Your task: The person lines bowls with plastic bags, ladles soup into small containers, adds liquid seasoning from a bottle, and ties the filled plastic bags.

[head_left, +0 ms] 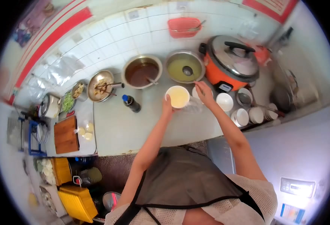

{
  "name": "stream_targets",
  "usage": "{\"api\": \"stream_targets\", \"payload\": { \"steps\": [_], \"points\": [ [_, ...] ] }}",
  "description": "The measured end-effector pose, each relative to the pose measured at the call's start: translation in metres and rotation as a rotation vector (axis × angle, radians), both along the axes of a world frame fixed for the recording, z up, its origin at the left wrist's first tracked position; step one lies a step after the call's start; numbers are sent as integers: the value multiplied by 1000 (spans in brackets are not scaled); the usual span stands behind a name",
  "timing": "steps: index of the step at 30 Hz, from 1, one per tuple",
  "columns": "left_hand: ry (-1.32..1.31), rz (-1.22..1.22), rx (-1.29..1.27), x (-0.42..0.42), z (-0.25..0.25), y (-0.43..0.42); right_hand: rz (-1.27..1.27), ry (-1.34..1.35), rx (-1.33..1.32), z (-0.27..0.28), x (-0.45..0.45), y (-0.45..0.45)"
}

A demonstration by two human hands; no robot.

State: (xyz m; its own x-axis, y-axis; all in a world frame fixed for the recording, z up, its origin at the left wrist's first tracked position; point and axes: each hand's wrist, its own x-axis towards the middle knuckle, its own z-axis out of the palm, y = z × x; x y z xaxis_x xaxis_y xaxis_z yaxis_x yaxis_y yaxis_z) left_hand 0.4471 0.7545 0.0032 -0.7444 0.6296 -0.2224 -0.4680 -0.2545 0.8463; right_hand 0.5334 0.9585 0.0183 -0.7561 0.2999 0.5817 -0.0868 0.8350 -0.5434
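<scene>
My left hand (167,106) is wrapped round the side of a white bowl (177,97) filled with something pale yellow. The right hand (204,91) pinches the handle of a ladle (187,71), whose dark, round head is over or in the yellow-green liquid of a metal pot (183,56). Another white bowl (195,92) is partly hidden behind my right hand. Beside that hand stands one more white bowl (224,102). Something clear, like plastic (194,108), shows below the held bowl.
A large orange cooker (225,68) stands right of the pot. Left of it are a pot of brown liquid (141,71), a pan (100,86) and a dark bottle with a blue cap (131,104). Stacked white bowls (240,117) line the right; a wooden board (66,135) lies left.
</scene>
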Motion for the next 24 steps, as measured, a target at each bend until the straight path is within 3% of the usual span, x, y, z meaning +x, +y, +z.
{"api": "stream_targets", "payload": {
  "steps": [2, 4, 6, 8, 11, 13, 17, 19, 20, 22, 24],
  "points": [
    [6, 3, -37, 2, 6, -32, 0, 7, -145, -34, -27, 3],
    [-14, 59, -33, 6, 1, -63, -52, 89, -1029, -51, -43, -9],
    [-33, 150, -28, 12, -6, -94, -103, -46, -1330, -66, -46, -21],
    [-99, 176, -96, 17, -14, -121, 60, -381, -1156, -54, -33, -78],
    [-128, 269, -115, 21, -32, -157, 365, -632, -1357, -72, -11, -149],
    [-76, 321, -184, 14, -80, -177, 575, -1178, -1053, -61, -15, -166],
    [-64, 397, -404, 19, -102, -196, 377, -1009, -892, -85, -55, -193],
    [66, 479, -490, 16, -132, -198, 329, -699, -661, -110, -75, -205],
    [197, 546, -575, 15, -147, -194, 318, -698, -655, -92, -78, -210],
    [176, 571, -646, 3, -161, -204, 302, -735, -789, -33, -78, -228],
    [120, 632, -782, -1, -141, -217, 340, -661, -784, -28, -78, -226]
  ]
}}
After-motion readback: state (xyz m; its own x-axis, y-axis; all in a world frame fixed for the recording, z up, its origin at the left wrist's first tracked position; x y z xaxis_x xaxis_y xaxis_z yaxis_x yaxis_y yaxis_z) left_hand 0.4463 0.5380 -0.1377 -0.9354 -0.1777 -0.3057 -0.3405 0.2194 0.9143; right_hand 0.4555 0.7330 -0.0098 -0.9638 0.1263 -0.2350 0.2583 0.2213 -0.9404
